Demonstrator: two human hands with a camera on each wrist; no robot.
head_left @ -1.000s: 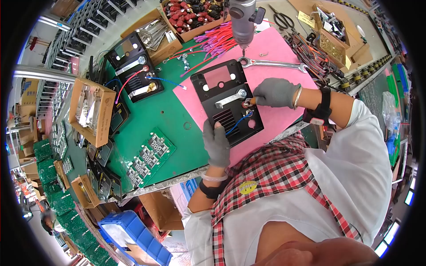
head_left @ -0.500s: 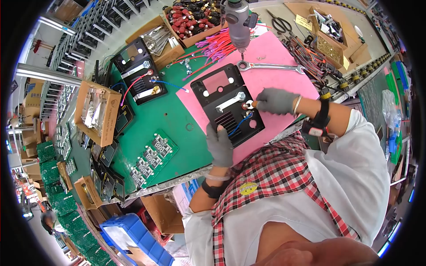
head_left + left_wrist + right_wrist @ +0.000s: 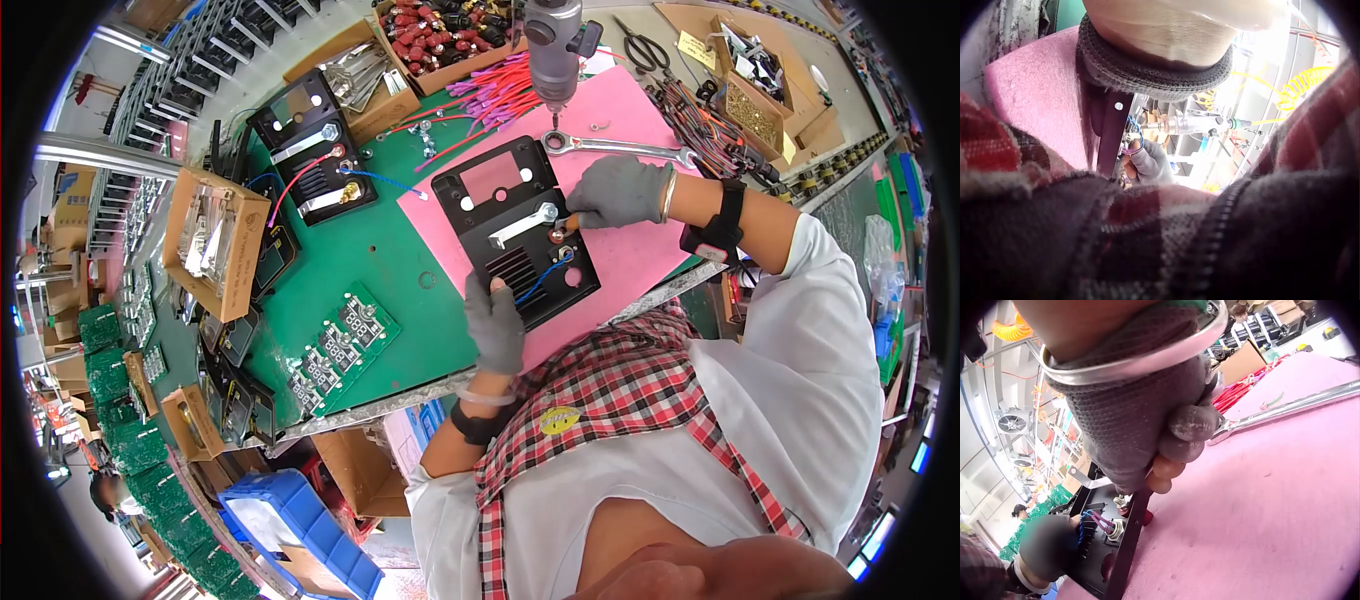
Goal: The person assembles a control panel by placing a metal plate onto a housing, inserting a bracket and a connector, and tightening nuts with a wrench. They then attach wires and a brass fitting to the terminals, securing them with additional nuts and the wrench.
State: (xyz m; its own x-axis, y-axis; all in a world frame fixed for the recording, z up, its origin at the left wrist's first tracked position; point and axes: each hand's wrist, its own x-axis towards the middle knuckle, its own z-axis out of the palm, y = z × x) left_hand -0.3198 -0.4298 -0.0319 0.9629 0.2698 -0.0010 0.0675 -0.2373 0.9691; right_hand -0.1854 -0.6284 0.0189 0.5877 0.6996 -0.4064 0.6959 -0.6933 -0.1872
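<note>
A black metal panel [image 3: 478,235] with slots and round holes lies on the pink mat [image 3: 630,110]. My gloved left hand [image 3: 494,330] grips its near left edge, thumb on top. By its right edge, my gloved right hand [image 3: 622,195] has curled fingers around a small silver wrench, mostly hidden in the fist, at the red terminal [image 3: 557,236]. Bare fingertips [image 3: 1166,470] show close to the panel's side in the right wrist view. A silver metal strip [image 3: 522,227] is bolted beside the terminal. A blue twisted wire [image 3: 545,275] runs across the slots.
A large combination wrench [image 3: 620,147] lies beyond the panel, under a hanging power screwdriver [image 3: 553,55]. A second panel [image 3: 310,150] with wires sits to the left. Green circuit boards [image 3: 345,345], a box of metal strips [image 3: 213,243] and red wires [image 3: 490,95] lie around.
My right hand swung slightly toward my body, showing the wrench's silver end at the terminal, then back away. My left hand stays on the panel's edge.
</note>
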